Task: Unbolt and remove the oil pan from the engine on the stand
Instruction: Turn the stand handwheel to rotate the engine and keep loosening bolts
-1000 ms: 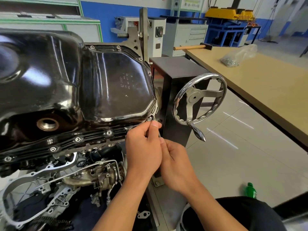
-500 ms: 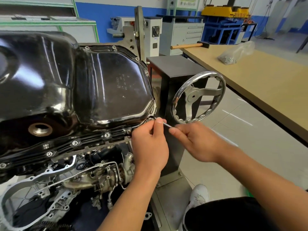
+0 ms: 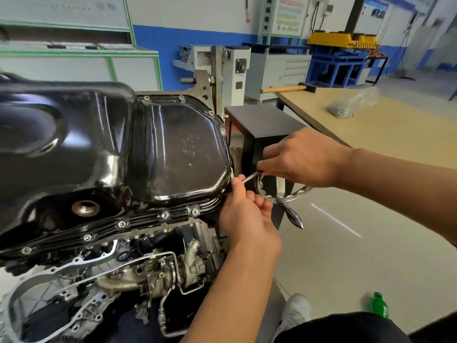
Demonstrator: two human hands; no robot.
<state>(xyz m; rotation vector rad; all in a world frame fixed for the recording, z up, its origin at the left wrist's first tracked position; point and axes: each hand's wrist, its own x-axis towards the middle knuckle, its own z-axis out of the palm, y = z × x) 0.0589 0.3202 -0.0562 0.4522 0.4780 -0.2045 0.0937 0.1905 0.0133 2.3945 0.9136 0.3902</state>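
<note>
The black oil pan (image 3: 123, 149) sits on top of the upturned engine (image 3: 148, 268), with bolts (image 3: 164, 215) in place along its near flange. At the pan's near right corner, the left hand (image 3: 244, 214) has its thumb and fingers pressed together, pinching the lower end of a thin metal tool (image 3: 249, 178). The right hand (image 3: 301, 157), fingers curled, pinches the tool's upper end just beside it. A chrome handwheel (image 3: 284, 196) on the black stand (image 3: 262, 122) is partly hidden behind both hands. On the counter (image 3: 395, 129), a hammer (image 3: 286, 89) lies at the far corner and a clear bag (image 3: 351, 102) of small parts lies near it. A green bottle (image 3: 379, 305) stands on the floor.
</note>
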